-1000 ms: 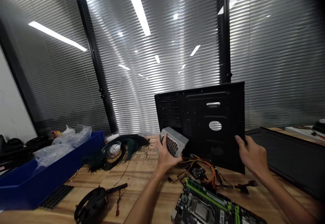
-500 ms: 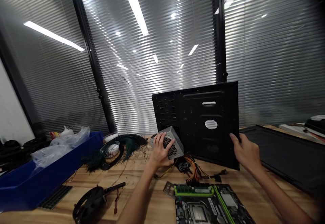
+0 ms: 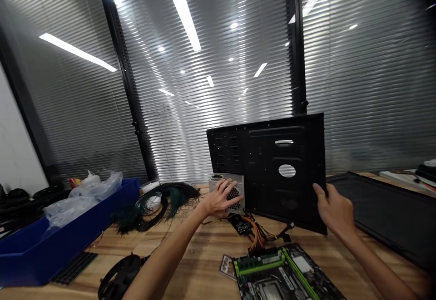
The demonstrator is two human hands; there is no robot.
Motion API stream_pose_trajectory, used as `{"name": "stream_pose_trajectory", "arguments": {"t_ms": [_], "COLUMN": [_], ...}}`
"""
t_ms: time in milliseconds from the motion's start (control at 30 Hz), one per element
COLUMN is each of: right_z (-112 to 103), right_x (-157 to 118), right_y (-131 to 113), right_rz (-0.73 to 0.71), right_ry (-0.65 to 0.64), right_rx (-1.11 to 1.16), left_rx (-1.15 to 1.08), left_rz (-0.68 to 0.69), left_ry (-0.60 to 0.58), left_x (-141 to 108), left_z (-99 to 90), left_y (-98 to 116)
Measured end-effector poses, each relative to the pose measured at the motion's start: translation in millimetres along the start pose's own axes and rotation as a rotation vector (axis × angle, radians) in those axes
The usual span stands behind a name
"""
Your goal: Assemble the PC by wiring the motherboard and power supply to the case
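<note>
- left hand (image 3: 225, 198): fingers spread across the power supply (image 3: 218, 179), thumb hidden, apparently gripping it at the near left corner of the case
- power supply: a dense, stiff metal box, likely heavy for its size; safest held by its sides, clear of the leads (image 3: 257, 235)
- right hand (image 3: 335, 210): fingers curled around the case's (image 3: 282, 191) right edge
- case: upright, broad and rigid, probably awkward; its edge gives a firm hold
- worktop (image 3: 204, 248): motherboard (image 3: 272, 270) near, cable bundle (image 3: 163, 200) and blue bin (image 3: 34, 263) left; little room right of the leads
</note>
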State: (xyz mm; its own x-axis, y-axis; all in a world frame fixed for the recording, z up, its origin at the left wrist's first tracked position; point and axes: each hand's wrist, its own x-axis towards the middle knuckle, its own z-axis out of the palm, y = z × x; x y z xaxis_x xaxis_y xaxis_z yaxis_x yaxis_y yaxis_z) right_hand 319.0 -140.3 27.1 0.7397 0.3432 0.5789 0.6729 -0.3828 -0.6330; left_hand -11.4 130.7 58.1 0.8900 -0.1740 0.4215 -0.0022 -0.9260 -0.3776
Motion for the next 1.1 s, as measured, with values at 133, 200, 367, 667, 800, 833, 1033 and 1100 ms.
{"name": "stream_pose_trajectory", "arguments": {"t_ms": [133,200,367,667,800,833,1033,1100], "right_z": [1.6,2.2,3.1,0.3,-11.4,-17.2,-82.3,-110.8], "right_x": [-0.3,-0.5,-1.0,-1.6,-9.0,-11.2,-27.9,-40.1], "right_y": [0.2,0.3,0.8,-3.9,-16.9,-23.8,-124.7,-174.6], "right_rz": [0.005,0.011,0.022,0.043,0.019,-0.005,-0.146,-0.322], "right_ry": [0.011,0.015,0.023,0.03,0.123,0.201,0.178,-0.161], "right_rx": [0.008,0.021,0.045,0.085,0.166,0.19,0.467,0.475], "left_rx": [0.032,0.049,0.08,0.072,0.048,0.046,0.063,0.072], "left_rz": [-0.024,-0.057,-0.169,-0.311,-0.362,-0.39,-0.602,-0.65], "left_ry": [-0.019,-0.026,-0.01,0.038,0.089,0.115,0.305,0.365], "left_x": [0.3,3.7,14.4,22.4,11.7,6.1,-32.1,-39.2], "left_z": [2.1,3.2,6.6,12.8,7.5,6.0,8.9,12.6], "left_y": [6.6,12.8,33.3,50.7,51.7,52.5,62.7,66.7]}}
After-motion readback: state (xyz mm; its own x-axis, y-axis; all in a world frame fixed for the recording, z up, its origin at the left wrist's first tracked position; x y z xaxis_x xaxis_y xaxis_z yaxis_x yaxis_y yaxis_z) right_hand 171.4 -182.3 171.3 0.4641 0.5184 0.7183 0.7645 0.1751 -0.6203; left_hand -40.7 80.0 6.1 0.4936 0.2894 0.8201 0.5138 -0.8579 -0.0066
